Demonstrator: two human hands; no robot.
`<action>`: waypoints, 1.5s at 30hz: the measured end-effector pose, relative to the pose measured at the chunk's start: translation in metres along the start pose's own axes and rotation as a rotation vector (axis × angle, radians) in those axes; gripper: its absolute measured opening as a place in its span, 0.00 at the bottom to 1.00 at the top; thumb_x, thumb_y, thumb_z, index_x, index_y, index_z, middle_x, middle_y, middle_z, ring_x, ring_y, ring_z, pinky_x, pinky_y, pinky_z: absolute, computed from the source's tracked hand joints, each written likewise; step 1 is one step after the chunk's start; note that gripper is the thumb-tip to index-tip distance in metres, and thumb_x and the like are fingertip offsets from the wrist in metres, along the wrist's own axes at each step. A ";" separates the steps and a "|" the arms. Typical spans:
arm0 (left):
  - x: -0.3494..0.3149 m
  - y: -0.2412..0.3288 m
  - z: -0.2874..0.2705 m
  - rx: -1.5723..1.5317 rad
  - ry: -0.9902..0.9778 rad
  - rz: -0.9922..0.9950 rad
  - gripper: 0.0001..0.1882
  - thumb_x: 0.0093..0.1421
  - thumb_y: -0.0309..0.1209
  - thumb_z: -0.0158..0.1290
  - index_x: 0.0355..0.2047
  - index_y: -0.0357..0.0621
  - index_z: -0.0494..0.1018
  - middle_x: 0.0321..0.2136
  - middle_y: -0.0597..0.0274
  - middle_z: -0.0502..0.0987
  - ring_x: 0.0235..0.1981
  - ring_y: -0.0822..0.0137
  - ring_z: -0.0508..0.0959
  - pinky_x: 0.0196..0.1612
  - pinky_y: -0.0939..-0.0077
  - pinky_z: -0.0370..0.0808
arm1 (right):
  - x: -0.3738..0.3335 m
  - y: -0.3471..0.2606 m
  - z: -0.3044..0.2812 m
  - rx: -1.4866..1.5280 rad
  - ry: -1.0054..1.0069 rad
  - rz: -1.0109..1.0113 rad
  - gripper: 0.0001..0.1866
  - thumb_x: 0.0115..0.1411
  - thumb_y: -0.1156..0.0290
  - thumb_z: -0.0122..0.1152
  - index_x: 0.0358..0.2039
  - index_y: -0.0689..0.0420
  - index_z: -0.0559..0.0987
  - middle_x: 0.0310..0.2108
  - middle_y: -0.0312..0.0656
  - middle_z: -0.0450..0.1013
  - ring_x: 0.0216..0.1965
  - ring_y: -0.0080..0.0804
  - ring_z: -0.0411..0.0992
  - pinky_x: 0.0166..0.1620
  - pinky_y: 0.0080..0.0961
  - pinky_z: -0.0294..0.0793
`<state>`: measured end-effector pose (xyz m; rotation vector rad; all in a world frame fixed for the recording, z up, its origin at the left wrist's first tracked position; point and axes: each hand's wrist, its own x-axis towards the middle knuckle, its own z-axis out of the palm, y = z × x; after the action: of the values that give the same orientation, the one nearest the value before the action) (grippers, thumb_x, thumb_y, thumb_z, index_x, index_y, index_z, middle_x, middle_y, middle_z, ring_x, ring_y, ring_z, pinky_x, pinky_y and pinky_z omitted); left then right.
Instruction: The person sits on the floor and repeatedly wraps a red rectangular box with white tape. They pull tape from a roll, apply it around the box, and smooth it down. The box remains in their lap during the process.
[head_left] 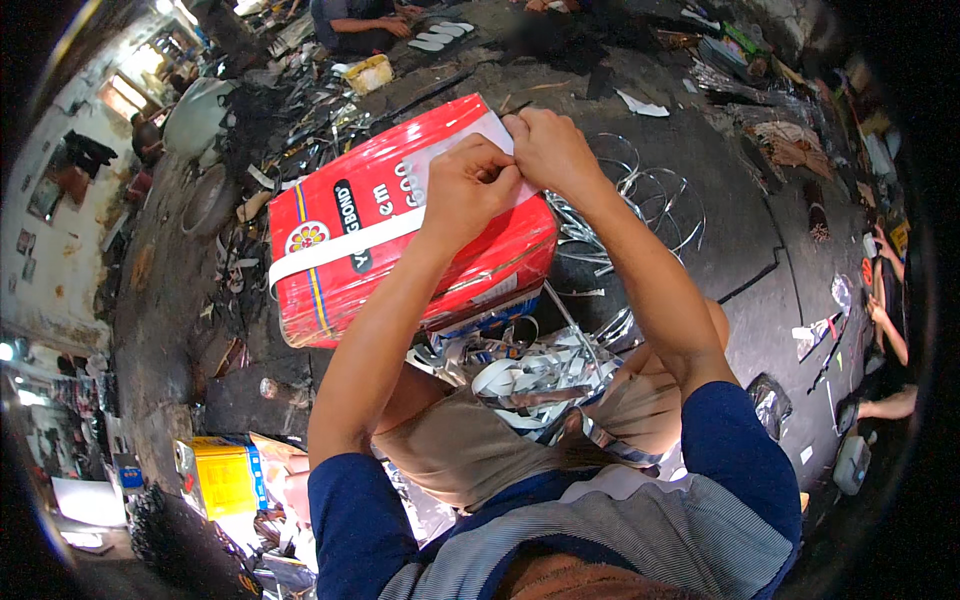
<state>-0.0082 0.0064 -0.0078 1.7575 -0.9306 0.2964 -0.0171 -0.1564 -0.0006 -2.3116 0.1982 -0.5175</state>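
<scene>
A red box (350, 205) with a glossy surface and yellow-and-blue stripes stands in front of me, tilted in view. Across its top lies a flat white strip (345, 247), which runs under my left hand (470, 185). That hand is closed, its thumb and fingers pinched together at the strip's far side. Right beside it, my right hand (550, 150) is closed too, fingers curled over the box's far right edge. The two hands meet at the fingertips. What the right fingers hold is hidden. A pale label area (440, 165) shows next to the hands.
Shiny silver and white strips (540, 375) are heaped at my lap, and loose silver coils (640, 205) lie right of the box. A yellow box (230, 480) stands at lower left. One person (350, 22) sits far ahead beside white pieces (440, 36); another person's arm (885, 325) shows at right.
</scene>
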 end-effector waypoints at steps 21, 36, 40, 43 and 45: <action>0.006 -0.001 0.007 0.008 -0.038 -0.048 0.03 0.53 0.22 0.63 0.30 0.37 0.83 0.27 0.62 0.81 0.25 0.75 0.78 0.29 0.82 0.73 | -0.122 0.275 0.190 -0.021 -0.121 0.611 0.16 0.56 0.67 0.57 0.40 0.66 0.81 0.43 0.65 0.78 0.48 0.60 0.77 0.53 0.49 0.75; 0.002 0.011 -0.006 0.216 -0.174 0.260 0.08 0.56 0.20 0.61 0.38 0.39 0.82 0.34 0.58 0.79 0.30 0.64 0.81 0.33 0.74 0.79 | -0.155 0.318 0.181 -0.214 -0.209 0.814 0.21 0.60 0.66 0.58 0.49 0.68 0.74 0.47 0.63 0.77 0.50 0.62 0.77 0.53 0.52 0.76; 0.003 0.009 -0.008 0.270 -0.202 0.375 0.11 0.56 0.18 0.61 0.40 0.38 0.81 0.35 0.57 0.78 0.32 0.62 0.81 0.33 0.72 0.80 | -0.159 0.335 0.177 -0.244 -0.178 0.781 0.19 0.61 0.67 0.56 0.47 0.68 0.74 0.45 0.64 0.78 0.48 0.61 0.78 0.52 0.51 0.77; -0.004 0.006 -0.012 0.289 -0.199 0.350 0.14 0.54 0.18 0.62 0.42 0.42 0.83 0.36 0.58 0.80 0.35 0.63 0.82 0.35 0.74 0.79 | -0.164 0.332 0.166 -0.259 -0.155 0.748 0.18 0.60 0.69 0.56 0.47 0.67 0.75 0.43 0.63 0.78 0.47 0.60 0.78 0.50 0.51 0.78; -0.004 0.004 -0.013 0.296 -0.194 0.358 0.15 0.54 0.18 0.62 0.42 0.42 0.83 0.36 0.58 0.80 0.35 0.64 0.82 0.35 0.74 0.79 | -0.161 0.335 0.162 -0.284 -0.145 0.757 0.19 0.59 0.69 0.57 0.48 0.67 0.75 0.43 0.63 0.78 0.47 0.59 0.78 0.50 0.51 0.78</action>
<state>-0.0110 0.0190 -0.0026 1.9051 -1.4041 0.5222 -0.0913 -0.2433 -0.3895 -2.2982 1.0755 0.0707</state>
